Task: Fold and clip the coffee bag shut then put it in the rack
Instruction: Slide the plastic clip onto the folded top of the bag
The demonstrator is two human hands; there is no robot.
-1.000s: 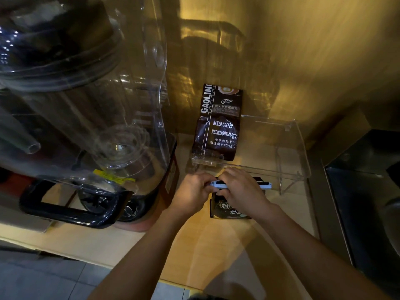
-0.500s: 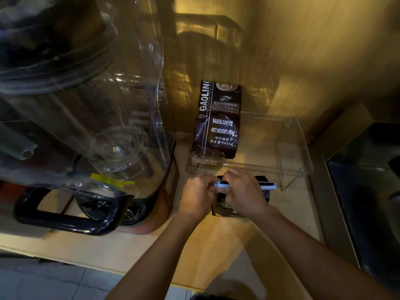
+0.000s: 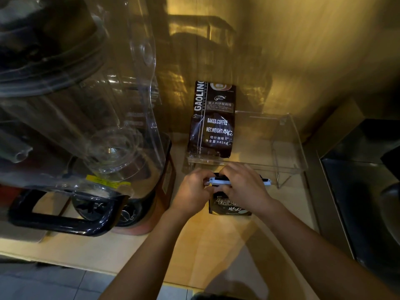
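A dark coffee bag [image 3: 229, 205] stands on the wooden counter just in front of a clear acrylic rack [image 3: 290, 148]. A white bar clip [image 3: 220, 181] lies across the bag's folded top. My left hand [image 3: 191, 192] pinches the clip's left end. My right hand [image 3: 244, 187] covers the clip's middle and the bag's top, with the clip's right tip [image 3: 266, 181] sticking out past it. A second dark coffee bag [image 3: 211, 120] stands upright in the left part of the rack.
A large blender with a clear cover [image 3: 86, 105] and black handle [image 3: 60, 221] fills the left. A dark steel sink [image 3: 363, 191] lies to the right. A golden wall rises behind the rack. The counter's front edge [image 3: 86, 267] runs below my arms.
Both hands and the clipped bag have stayed in nearly the same place in front of the rack; my fingers have shifted slightly along the clip.
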